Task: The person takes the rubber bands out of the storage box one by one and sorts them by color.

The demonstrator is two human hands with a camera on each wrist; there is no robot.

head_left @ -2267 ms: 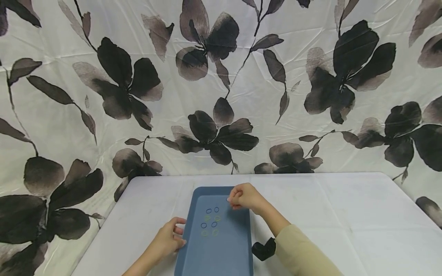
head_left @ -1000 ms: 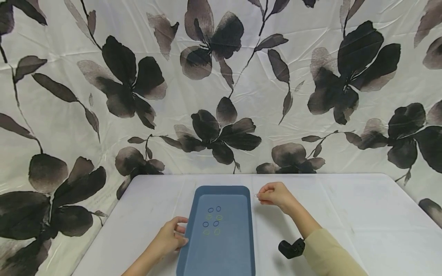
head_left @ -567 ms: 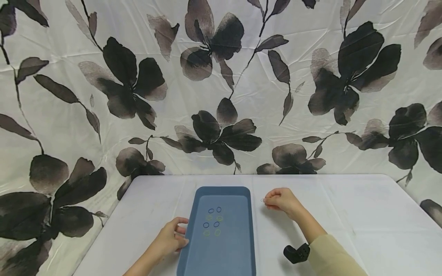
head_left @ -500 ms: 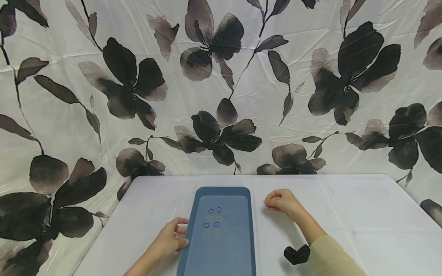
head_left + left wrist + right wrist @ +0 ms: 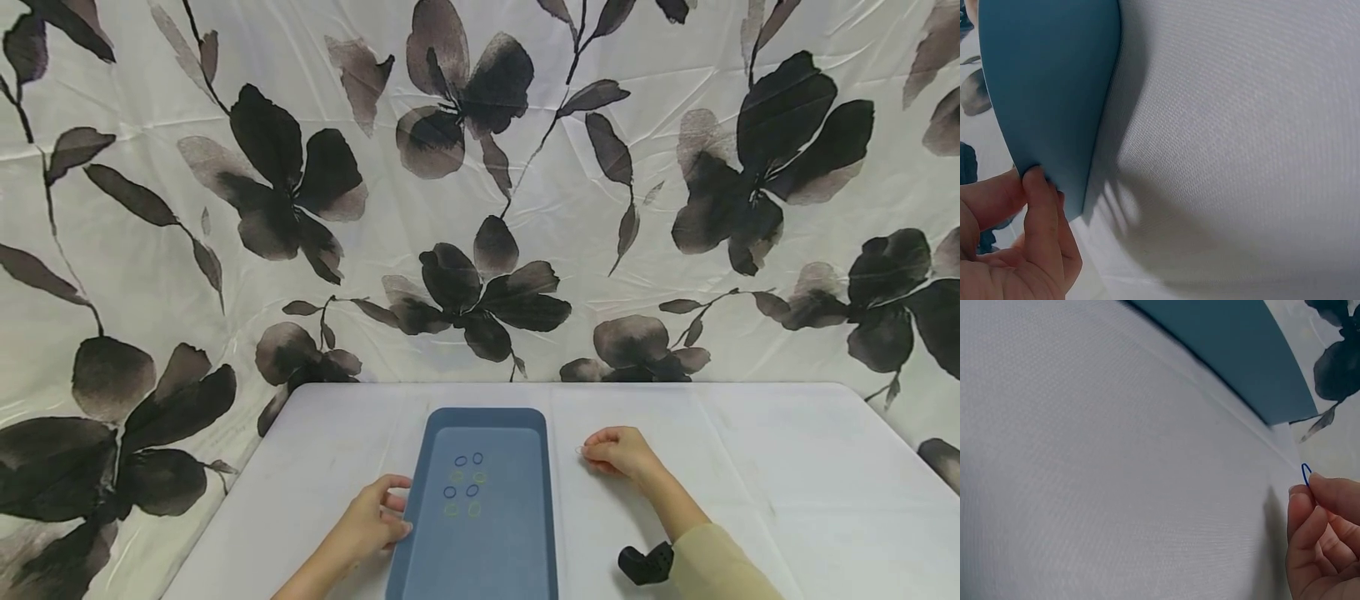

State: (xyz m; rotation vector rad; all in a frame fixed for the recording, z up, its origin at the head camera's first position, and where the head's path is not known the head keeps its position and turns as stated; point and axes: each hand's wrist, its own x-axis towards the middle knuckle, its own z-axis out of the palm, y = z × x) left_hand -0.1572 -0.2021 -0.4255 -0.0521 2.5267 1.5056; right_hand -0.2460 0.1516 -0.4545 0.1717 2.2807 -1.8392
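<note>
A blue tray [image 5: 480,558] lies lengthwise on the white table. On its floor, two columns of thin bands alternate between dark blue bands [image 5: 450,492] and yellow-green bands [image 5: 474,509]. My left hand [image 5: 367,525] holds the tray's left side; in the left wrist view its thumb and fingers [image 5: 1041,219] pinch the rim. To the right of the tray, my right hand [image 5: 622,454] is above the table. Between its thumb and fingertips it pinches a small blue rubber band [image 5: 1304,472], part of which the fingers hide.
The white table [image 5: 787,467] extends to both sides of the tray. Behind it hangs a floral cloth [image 5: 600,208]. A black device [image 5: 645,564] sits at the right wrist, beside the beige sleeve [image 5: 720,567].
My right hand has moved from over the tray's upper right to the table on its right, then slightly nearer, still pinching the band. The left hand keeps its hold on the rim.
</note>
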